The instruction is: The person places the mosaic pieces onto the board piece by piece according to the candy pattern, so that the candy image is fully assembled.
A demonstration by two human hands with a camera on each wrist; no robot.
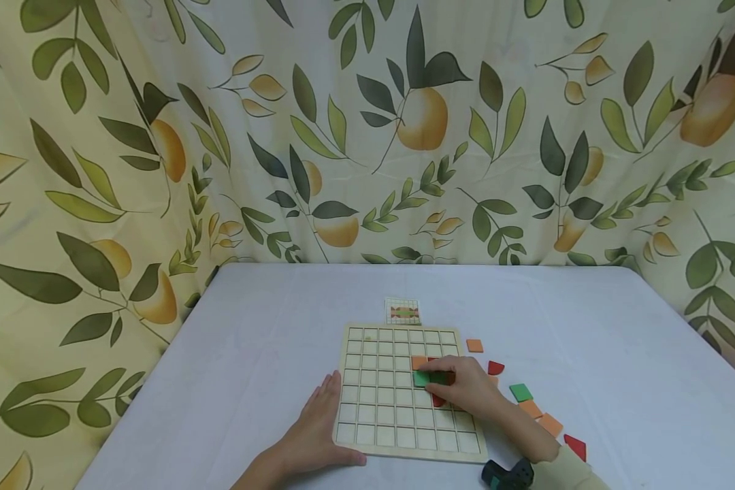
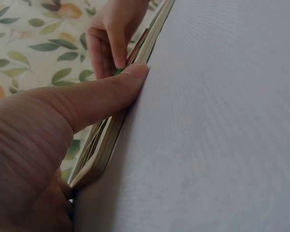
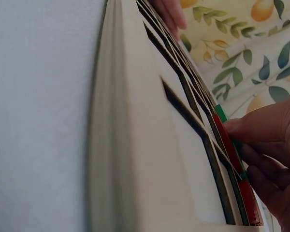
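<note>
"So, R hand point(image 1: 465, 385)?"
"Fingertips pinching green tile point(image 1: 420, 379) nr centre of grid board point(image 1: 367, 412)"
"& L hand point(image 1: 312, 430)?"
"Fingers tog. at board's L edge, thumb spread along nr edge; loose tiles point(image 1: 530, 409) R of board"

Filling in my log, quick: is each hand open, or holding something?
Left hand: open, resting against the board.
Right hand: closed, pinching a green tile.

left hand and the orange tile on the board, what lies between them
In the head view, only the board's left rim and bare grid squares lie between the left hand and the orange tile.
</note>
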